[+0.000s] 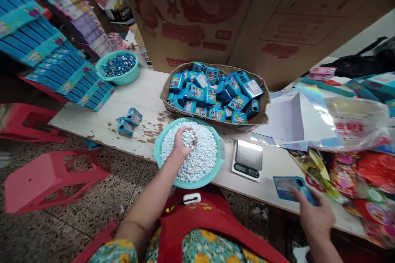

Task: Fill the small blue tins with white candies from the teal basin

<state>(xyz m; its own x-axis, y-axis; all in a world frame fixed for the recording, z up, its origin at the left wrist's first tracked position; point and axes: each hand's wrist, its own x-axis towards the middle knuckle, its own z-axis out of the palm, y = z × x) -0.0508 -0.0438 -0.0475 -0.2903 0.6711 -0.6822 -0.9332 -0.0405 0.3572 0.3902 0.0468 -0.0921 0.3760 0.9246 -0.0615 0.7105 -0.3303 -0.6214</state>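
My left hand (180, 144) is cupped, palm up, around a handful of small white pellets (200, 160) over a turquoise basin (158, 148) full of them. At the right, near the table's front edge, my right hand (316, 211) grips a flat blue printed carton (283, 187); motion blurs the fingers a little. Between the two hands lies a kitchen scale (248, 156) with a steel plate. Behind the basin, a cut-down cardboard box (212, 122) holds many small blue boxes (197, 93).
Two small blue boxes (129, 121) lie left of the basin. Farther back is a turquoise bowl (123, 78) of shiny blue pieces. Stacked blue display boxes (61, 49) lean at the left, above red stools (46, 176). Large cartons (200, 16) wall the back; plastic bags (348, 172) crowd the right.
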